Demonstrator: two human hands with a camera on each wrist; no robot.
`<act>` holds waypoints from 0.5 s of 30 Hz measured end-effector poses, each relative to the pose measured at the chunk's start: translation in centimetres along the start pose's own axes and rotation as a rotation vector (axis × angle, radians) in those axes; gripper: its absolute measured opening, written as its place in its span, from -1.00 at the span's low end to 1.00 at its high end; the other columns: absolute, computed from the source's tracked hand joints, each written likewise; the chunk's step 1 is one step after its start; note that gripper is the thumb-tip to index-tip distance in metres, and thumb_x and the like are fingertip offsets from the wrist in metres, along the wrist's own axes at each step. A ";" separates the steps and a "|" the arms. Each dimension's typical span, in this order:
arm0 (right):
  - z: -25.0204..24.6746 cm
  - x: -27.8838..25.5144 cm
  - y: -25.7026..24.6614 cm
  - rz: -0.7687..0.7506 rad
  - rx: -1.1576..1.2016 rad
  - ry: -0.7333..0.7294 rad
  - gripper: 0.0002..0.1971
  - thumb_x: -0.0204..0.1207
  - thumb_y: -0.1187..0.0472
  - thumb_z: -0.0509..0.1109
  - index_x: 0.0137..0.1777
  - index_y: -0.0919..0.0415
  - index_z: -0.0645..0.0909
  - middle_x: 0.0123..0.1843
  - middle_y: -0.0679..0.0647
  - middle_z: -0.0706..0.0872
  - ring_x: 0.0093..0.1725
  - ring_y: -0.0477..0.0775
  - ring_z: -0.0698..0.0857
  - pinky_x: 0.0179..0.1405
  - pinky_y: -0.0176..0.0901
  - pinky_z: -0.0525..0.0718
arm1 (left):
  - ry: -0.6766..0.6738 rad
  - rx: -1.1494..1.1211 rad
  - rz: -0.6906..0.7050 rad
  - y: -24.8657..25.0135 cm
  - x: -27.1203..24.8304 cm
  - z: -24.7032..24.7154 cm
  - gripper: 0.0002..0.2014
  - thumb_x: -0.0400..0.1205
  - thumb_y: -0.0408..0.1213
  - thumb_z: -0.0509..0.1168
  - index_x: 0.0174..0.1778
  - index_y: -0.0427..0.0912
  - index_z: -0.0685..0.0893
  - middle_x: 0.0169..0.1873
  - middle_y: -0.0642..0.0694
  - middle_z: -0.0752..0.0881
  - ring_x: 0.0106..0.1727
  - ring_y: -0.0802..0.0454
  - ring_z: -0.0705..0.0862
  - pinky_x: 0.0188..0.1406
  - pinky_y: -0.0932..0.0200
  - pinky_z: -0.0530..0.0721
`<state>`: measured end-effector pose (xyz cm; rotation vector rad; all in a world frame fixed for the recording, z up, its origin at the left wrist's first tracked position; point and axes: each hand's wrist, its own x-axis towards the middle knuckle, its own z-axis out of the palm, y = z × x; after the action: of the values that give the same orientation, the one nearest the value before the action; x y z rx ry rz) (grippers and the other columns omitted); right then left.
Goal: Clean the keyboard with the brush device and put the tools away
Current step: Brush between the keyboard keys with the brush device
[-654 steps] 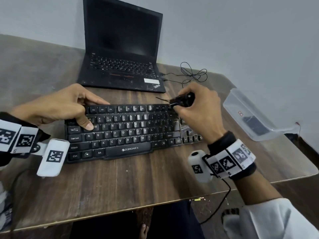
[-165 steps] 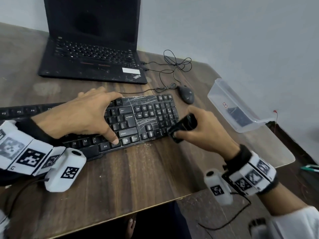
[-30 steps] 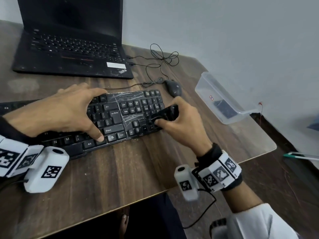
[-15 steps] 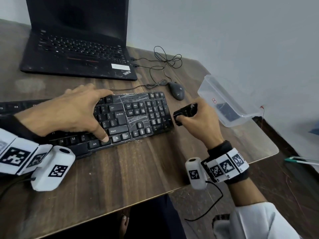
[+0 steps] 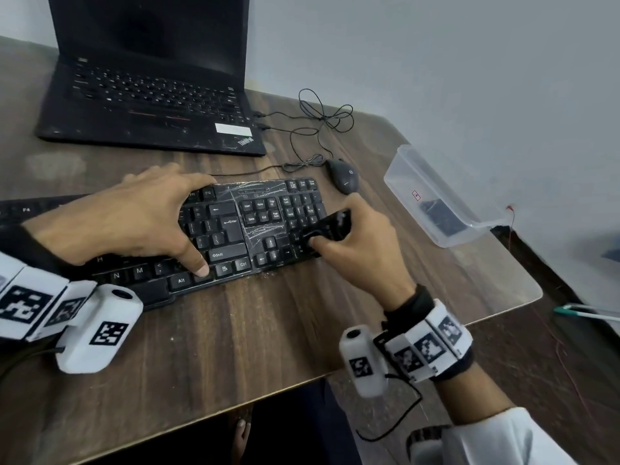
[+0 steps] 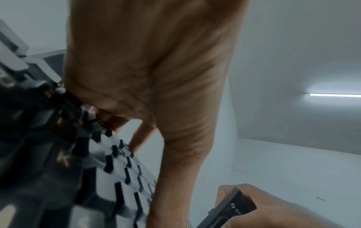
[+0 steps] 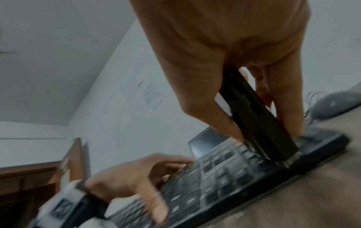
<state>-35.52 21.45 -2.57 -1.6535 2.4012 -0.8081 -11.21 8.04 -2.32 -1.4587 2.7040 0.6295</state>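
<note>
Bristles meet the number pad at the right end of the keyboard point(image 5: 255, 226), where our right hand point(image 5: 360, 243) holds the brush device point(image 5: 330, 226) with thumb on one side and fingers curled round the other. In the right wrist view the brush device point(image 7: 259, 121) is a flat, hard black bar tilted steeply down, its working end pressed among the keys; we judge that this angle lets the tip reach into the gaps between keycaps. Our left hand point(image 5: 127, 223) lies spread over the middle keys, fingers fairly straight, thumb tip pressing the bottom row beside Alt; it grips nothing and, we think, simply pins the board so the sweeping does not shove it across the wooden table point(image 5: 235, 347).

The keyboard is matte black plastic with raised, squarish keycaps, and pale scratches or dust streaks cross the bare panel above the arrow keys. A few light crumbs lie on the wood grain along its near edge. To the right, near the table's edge, stands a clear plastic container point(image 5: 432, 199) with something dark inside, likely where the tools belong. A smooth dark mouse point(image 5: 343, 176) sits just beyond the keyboard's far right corner, its thin cable looping toward the open laptop point(image 5: 151, 95).
</note>
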 end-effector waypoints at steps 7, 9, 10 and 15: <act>-0.7 1.7 1.2 0.062 0.006 0.011 -0.63 0.44 0.04 0.68 -0.14 -0.04 0.45 -0.23 -0.19 0.63 -0.25 -0.15 0.60 -0.41 -0.28 0.36 | -0.004 0.014 -0.002 -0.1 -0.1 -0.1 0.45 -0.07 0.29 0.72 0.76 0.20 0.14 0.39 -0.07 0.48 0.46 -0.22 0.46 0.47 -0.27 0.49; -1.6 2.9 2.5 0.130 -0.004 0.076 -0.63 0.43 0.06 0.66 -0.11 -0.01 0.44 -0.22 -0.16 0.59 -0.19 -0.01 0.60 -0.39 -0.22 0.37 | -0.003 0.013 0.001 0.0 -0.1 0.0 0.43 -0.04 0.26 0.74 0.76 0.20 0.14 0.37 -0.06 0.47 0.44 -0.20 0.46 0.44 -0.22 0.51; -1.6 3.2 2.6 0.133 -0.011 0.089 -0.63 0.43 0.07 0.66 -0.10 -0.01 0.44 -0.21 -0.15 0.59 -0.17 0.02 0.60 -0.38 -0.20 0.37 | -0.001 0.016 0.003 0.0 -0.1 0.0 0.42 -0.03 0.25 0.74 0.76 0.20 0.13 0.37 -0.05 0.46 0.43 -0.19 0.46 0.42 -0.20 0.51; 0.6 2.3 -0.9 -0.035 0.053 -0.038 -0.67 0.45 0.06 0.66 -0.01 0.06 0.53 -0.20 -0.14 0.68 -0.25 -0.13 0.63 -0.39 -0.27 0.42 | -0.009 -0.010 -0.002 0.0 -0.2 -0.1 0.41 -0.03 0.23 0.75 0.76 0.17 0.17 0.37 -0.04 0.47 0.47 -0.16 0.45 0.51 -0.24 0.45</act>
<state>-35.46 18.96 -2.23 -1.6803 2.3118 -0.8304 -11.12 8.16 -2.17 -1.4565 2.6961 0.6485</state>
